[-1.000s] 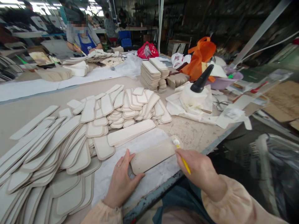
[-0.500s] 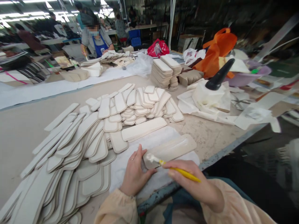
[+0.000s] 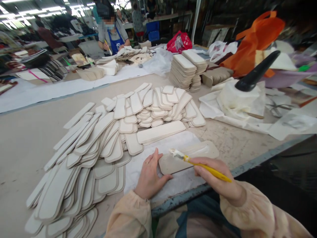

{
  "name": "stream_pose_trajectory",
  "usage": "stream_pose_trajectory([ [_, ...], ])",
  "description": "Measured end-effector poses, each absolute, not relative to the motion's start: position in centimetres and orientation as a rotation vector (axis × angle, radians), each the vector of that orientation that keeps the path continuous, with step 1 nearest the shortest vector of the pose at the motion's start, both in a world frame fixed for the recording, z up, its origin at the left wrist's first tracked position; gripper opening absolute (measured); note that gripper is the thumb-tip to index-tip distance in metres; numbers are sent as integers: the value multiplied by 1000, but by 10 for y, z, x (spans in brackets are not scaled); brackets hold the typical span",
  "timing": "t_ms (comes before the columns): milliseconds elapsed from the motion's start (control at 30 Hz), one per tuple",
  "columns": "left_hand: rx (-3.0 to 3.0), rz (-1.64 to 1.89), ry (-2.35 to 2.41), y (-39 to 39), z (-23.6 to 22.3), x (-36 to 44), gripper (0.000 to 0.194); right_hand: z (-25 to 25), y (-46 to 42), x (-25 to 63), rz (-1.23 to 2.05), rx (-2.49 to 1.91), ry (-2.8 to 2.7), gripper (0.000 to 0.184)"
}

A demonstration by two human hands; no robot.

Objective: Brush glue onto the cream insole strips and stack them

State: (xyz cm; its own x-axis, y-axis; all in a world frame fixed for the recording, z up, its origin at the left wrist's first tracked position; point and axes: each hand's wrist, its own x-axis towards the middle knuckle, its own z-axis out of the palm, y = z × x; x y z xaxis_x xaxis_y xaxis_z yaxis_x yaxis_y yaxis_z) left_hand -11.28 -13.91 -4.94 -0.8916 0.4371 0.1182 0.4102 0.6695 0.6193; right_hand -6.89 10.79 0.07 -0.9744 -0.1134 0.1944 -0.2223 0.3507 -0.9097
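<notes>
My right hand (image 3: 215,173) grips the yellow handle of a brush (image 3: 209,170), whose bristles are coated with white paste. The bristles are over a long flat board piece (image 3: 190,155) with rounded corners, lying on a white sheet (image 3: 168,188). A wet, glossy white streak shows on the piece's right half. My left hand (image 3: 152,175) lies at the piece's left end, thumb and fingers spread around its corner edges. Just beyond, a few similar strips (image 3: 160,131) are stacked. A large spread of pale rounded pieces (image 3: 89,145) covers the table on my left.
Tall stacks of pieces (image 3: 182,71) stand at the back. On the right are a white paste-smeared container (image 3: 237,99) with a black handle-like object (image 3: 257,71), scissors (image 3: 279,107) and an orange bag (image 3: 255,43). Across the table a person (image 3: 112,33) in a blue apron holds a brush.
The brush has lifted off the piece's left end and moved right and up along it. My left hand keeps its place at that end. The whole view has shifted slightly.
</notes>
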Motion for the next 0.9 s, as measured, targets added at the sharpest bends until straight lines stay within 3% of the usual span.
stream_pose_trajectory([
  [167, 730, 1028, 2822, -139, -46, -114, 115, -6, 124, -65, 2037, 267, -2329, 14],
  [300, 734, 1022, 2829, -139, -45, -113, 114, -11, 127, -68, 2219, 205, -2106, 33],
  [467, 730, 1023, 2836, -139, -46, -113, 114, -7, 107, -73, 1959, -66, -2482, 22],
  [567, 714, 1029, 2841, -139, -49, -113, 113, 2, 93, -75, 1830, -3, -2561, 18],
  [900, 726, 1013, 2842, -139, -47, -113, 108, -2, 72, -85, 1950, -19, -2544, 20],
])
